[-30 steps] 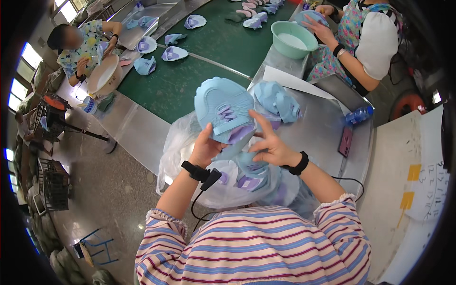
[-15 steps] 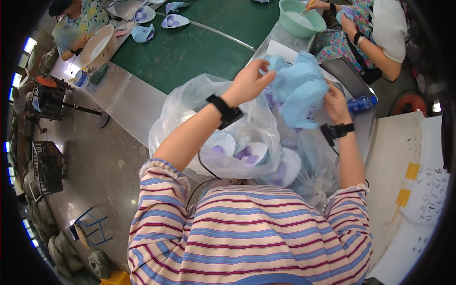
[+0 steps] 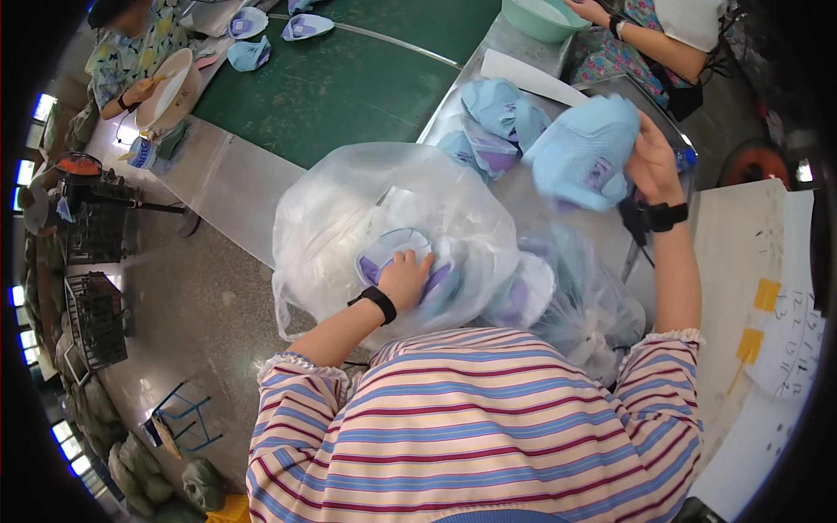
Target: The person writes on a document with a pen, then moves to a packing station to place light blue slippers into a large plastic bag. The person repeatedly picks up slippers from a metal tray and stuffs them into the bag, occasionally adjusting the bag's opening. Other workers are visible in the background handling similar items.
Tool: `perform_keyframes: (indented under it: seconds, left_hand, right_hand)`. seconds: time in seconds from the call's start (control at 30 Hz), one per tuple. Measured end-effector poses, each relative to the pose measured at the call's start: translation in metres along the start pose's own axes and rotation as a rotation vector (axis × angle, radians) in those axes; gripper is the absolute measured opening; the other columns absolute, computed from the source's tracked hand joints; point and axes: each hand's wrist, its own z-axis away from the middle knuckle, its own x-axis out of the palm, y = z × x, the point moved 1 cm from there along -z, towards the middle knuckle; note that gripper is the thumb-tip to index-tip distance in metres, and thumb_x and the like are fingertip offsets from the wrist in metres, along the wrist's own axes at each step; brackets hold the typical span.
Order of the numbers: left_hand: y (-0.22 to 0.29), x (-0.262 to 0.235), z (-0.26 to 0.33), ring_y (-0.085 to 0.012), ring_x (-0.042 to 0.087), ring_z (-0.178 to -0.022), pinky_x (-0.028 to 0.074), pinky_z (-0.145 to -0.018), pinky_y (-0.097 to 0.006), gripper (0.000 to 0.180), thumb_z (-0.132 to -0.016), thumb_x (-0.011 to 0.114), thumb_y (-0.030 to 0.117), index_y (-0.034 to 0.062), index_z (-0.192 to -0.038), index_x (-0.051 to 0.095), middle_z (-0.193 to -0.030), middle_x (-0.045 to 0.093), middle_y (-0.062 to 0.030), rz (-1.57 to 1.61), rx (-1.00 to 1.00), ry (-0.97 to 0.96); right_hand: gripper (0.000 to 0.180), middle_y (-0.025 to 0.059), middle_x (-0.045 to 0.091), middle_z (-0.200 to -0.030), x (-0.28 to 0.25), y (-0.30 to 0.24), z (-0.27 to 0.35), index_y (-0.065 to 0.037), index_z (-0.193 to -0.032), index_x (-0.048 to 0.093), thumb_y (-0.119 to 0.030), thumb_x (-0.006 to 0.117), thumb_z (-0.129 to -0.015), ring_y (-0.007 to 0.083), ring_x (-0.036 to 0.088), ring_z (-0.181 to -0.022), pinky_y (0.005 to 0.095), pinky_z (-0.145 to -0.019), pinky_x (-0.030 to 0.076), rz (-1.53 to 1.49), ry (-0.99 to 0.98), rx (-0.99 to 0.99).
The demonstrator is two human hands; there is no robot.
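My right hand (image 3: 652, 161) holds a light blue cap (image 3: 582, 152) up over the steel table (image 3: 235, 187), at the right. My left hand (image 3: 405, 277) reaches down into a big clear plastic bag (image 3: 349, 209) in front of me and rests on a blue and purple cap piece (image 3: 392, 248) inside it. More cap pieces (image 3: 523, 292) lie in the bag by my chest. A small pile of blue caps (image 3: 497, 118) sits on the table just left of the held cap. Both wrists wear black bands.
A green mat (image 3: 349, 78) covers the far table, with blue cap pieces (image 3: 279, 26) at its far end. A person at the top right sits by a green basin (image 3: 545, 17). Another person at the top left holds a pale bowl (image 3: 170, 87). Paper sheets (image 3: 785, 322) lie at the right.
My left hand let go of the cap and dropped into the plastic bag. My right hand carried the blue cap out to the right, over the table.
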Motion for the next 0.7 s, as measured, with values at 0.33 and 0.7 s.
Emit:
perform_keyframes:
  seconds: [0.33, 0.7]
  left_hand:
    - [-0.037, -0.036, 0.044, -0.0291, 0.045, -0.111, 0.04, -0.09, -0.038, 0.045, -0.08, 0.054, 0.035, 0.0033, -0.113, 0.053, -0.122, 0.047, -0.0165, 0.665, 0.151, 0.327]
    - [-0.042, -0.078, 0.082, -0.0126, 0.056, -0.06, 0.044, -0.057, -0.025, 0.03, -0.073, 0.066, 0.025, -0.0005, -0.089, 0.063, -0.07, 0.062, -0.0013, 1.238, -0.248, 0.201]
  right_hand:
    - [0.026, 0.0052, 0.055, -0.104, 0.156, 0.16, -0.002, -0.002, -0.109, 0.05, -0.021, 0.048, -0.09, 0.0168, 0.053, -0.096, 0.0353, -0.085, 0.042, -0.245, 0.013, 0.787]
    - [0.043, 0.0111, 0.055, -0.103, 0.078, 0.19, -0.027, 0.001, -0.122, 0.041, -0.019, 0.054, -0.086, 0.0188, 0.054, -0.085, 0.0325, -0.077, 0.043, 0.548, 0.3, 0.4]
